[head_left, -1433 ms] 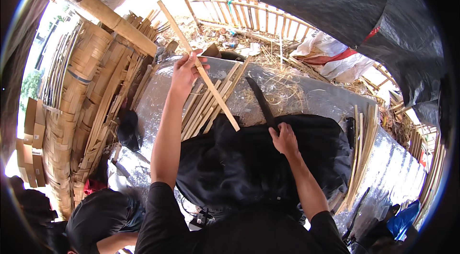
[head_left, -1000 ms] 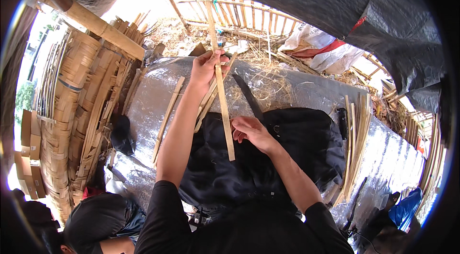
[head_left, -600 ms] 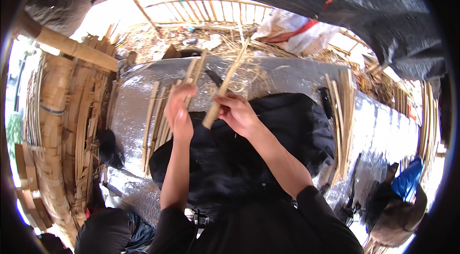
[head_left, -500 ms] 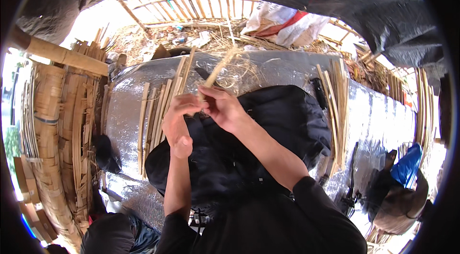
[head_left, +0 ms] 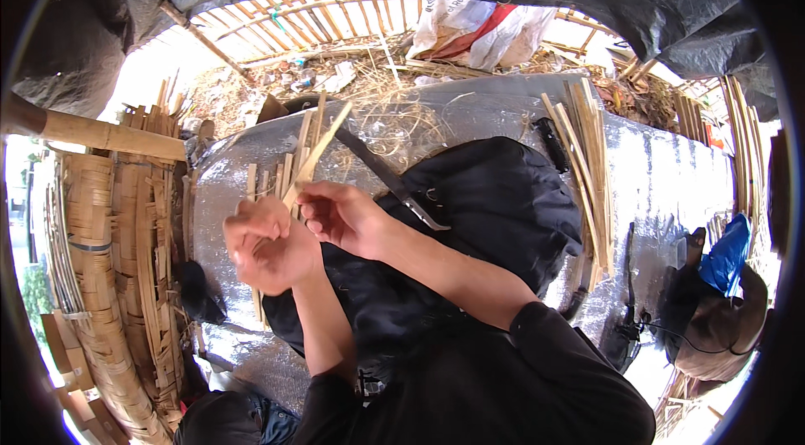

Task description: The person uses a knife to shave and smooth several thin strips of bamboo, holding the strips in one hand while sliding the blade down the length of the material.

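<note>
My right hand (head_left: 342,217) is closed in a pinch on the lower part of a pale bamboo strip (head_left: 320,153), which slants up and away to the right. Just beside it, my left hand (head_left: 270,248) has turned up, its fingers bent but apart, with nothing visible in the palm. The strip's lower end is hidden between the two hands. A long dark-bladed knife (head_left: 377,170) with a curved pale end lies beyond my right hand, partly over the black cloth (head_left: 495,202) on my lap.
Cut bamboo strips lie in bundles left and right (head_left: 589,185) on the silvery mat (head_left: 662,193). Fine shavings (head_left: 402,128) are scattered at the far side. Large bamboo pieces (head_left: 88,252) stand at the left. A blue plastic bag (head_left: 725,256) sits at the right.
Both hands have moved left and a little nearer, taking the strip along. My left hand has turned over and its fingers have come off the strip. The knife now shows more fully.
</note>
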### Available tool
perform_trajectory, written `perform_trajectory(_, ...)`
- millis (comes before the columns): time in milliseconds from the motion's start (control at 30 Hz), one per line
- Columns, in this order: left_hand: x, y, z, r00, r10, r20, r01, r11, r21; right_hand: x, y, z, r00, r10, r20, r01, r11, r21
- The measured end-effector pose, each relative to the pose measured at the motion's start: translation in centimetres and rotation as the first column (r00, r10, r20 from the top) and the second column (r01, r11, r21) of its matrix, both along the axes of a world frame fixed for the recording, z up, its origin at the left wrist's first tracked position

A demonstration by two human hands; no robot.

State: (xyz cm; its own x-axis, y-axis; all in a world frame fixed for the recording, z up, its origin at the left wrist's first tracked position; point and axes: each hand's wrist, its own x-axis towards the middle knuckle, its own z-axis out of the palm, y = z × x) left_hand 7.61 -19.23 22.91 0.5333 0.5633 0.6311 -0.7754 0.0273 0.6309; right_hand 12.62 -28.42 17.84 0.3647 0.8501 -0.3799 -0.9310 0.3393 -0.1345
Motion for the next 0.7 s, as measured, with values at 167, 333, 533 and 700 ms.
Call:
perform_trajectory(167,-3.5,0.8,4.6,0.996,-0.090,0.000,0.090,0.990,-0.110,-0.9,1.0,-1.7,0.985,-0.153,-0.076,0.160,0.982,0.100)
perform_trajectory(333,-2.2,-1.6,6.5,0.985,0.152,-0.079,-0.163,0.975,-0.150,-1.2,1.8,-0.5,0.987,-0.133,-0.087,0.139,0.988,0.068)
perform_trajectory(533,-1.1,-0.5,4.6,0.987,0.148,-0.062,-0.149,0.989,-0.019,-0.6,0.0,-1.7,0.953,0.062,0.295,0.016,0.966,-0.256)
perform_trajectory(700,-2.8,-0.8,8.7,0.957,0.291,-0.007,-0.291,0.955,-0.050,-1.9,-7.2,-12.9,0.045,0.859,0.511,0.767,0.298,-0.569)
